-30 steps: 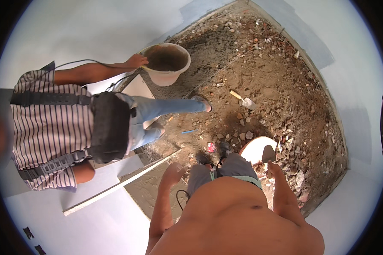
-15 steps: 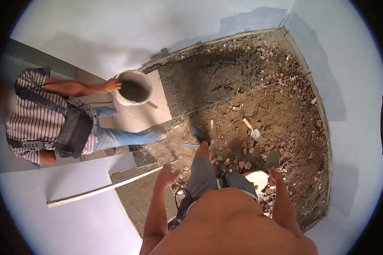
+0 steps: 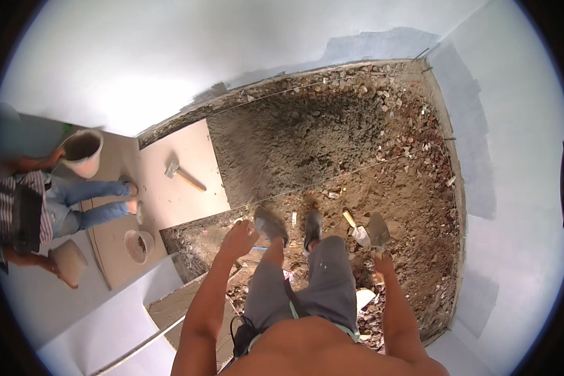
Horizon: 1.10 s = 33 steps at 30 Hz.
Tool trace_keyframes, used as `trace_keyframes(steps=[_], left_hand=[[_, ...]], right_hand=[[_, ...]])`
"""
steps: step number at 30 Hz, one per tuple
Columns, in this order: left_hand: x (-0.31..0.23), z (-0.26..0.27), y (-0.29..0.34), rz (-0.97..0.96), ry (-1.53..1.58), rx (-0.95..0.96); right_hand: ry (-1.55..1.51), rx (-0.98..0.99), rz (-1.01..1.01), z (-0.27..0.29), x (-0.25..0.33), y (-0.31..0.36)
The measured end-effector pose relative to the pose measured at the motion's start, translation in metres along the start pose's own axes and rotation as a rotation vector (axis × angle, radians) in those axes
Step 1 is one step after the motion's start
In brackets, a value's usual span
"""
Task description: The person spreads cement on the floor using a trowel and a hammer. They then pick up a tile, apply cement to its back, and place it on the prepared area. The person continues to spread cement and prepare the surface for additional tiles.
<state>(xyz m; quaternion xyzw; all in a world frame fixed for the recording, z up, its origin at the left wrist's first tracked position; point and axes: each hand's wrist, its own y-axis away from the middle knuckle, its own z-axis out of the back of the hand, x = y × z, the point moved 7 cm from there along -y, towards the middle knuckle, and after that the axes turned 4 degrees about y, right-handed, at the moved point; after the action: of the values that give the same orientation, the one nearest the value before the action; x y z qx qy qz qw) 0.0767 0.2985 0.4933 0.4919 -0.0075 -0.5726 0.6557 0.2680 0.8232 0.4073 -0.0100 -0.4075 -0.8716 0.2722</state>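
Observation:
My right hand [image 3: 384, 268] grips a trowel [image 3: 379, 230], its grey blade pointing away from me over the soil. My left hand [image 3: 239, 238] is empty, fingers apart, above the ground beside my left shoe. A second trowel [image 3: 360, 235] with a pale handle lies on the dirt, left of the held one. Ahead, a bed of wet grey mortar [image 3: 282, 144] adjoins a large pale tile [image 3: 169, 141]. A mallet [image 3: 191, 179] with a wooden handle rests on that tile.
At left, a co-worker [image 3: 31, 207] holds a bucket [image 3: 84, 153] and another pale container [image 3: 70, 263]. A small bucket [image 3: 138, 246] stands on the tiled floor. A taut string [image 3: 332, 178] borders the mortar. Rubble [image 3: 413, 135] lies along the walls; a long straight bar [image 3: 138, 346] is at lower left.
The co-worker has stepped back left with the bucket, away from the tile, exposing the mallet. My right hand has carried the trowel farther forward, beside the lying trowel. My feet now stand side by side.

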Motion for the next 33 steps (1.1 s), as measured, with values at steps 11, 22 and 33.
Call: trace_keyframes(steps=[11, 22, 33], left_hand=[[0.020, -0.122, -0.164, 0.163, 0.197, 0.006], [0.097, -0.168, -0.279, -0.140, -0.259, 0.174], [0.111, -0.126, -0.285, -0.090, -0.405, 0.053]], right_hand=[[0.435, -0.146, 0.258, -0.069, 0.221, -0.316], [0.324, -0.066, 0.399, -0.166, 0.284, -0.549], [-0.007, 0.358, 0.409, -0.201, 0.302, -0.516]])
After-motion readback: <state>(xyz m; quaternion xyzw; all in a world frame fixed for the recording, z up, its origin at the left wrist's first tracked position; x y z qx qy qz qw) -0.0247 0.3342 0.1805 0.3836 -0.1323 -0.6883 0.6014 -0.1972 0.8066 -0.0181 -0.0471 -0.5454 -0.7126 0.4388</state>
